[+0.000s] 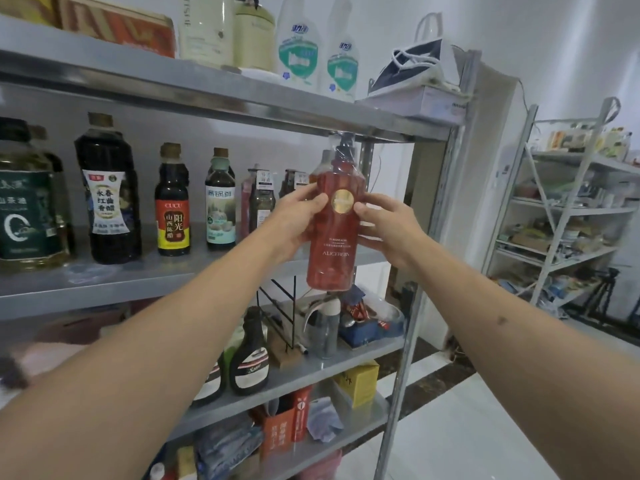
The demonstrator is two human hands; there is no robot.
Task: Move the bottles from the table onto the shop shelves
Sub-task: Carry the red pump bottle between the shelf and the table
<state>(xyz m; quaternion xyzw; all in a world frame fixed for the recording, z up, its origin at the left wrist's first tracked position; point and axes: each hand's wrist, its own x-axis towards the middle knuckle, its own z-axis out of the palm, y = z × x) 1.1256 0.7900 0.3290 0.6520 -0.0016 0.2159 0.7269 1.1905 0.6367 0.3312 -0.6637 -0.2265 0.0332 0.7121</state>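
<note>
Two hands [298,223] [388,230], one red bottle [334,244]

A single head-worn wide-angle camera supplies the only view. It looks forward and slightly down along both outstretched forearms, which enter from the bottom corners and converge toward the frame centre. The camera stands close to a metal shelf unit [221,98], facing it at an angle from its right end, so the shelf boards run back toward the left. Shelf edges and uprights bow with lens distortion. On the right the view reaches past the unit to a white wall [554,46], a tiled floor [485,427] and a second rack [568,216] well beyond.
</note>
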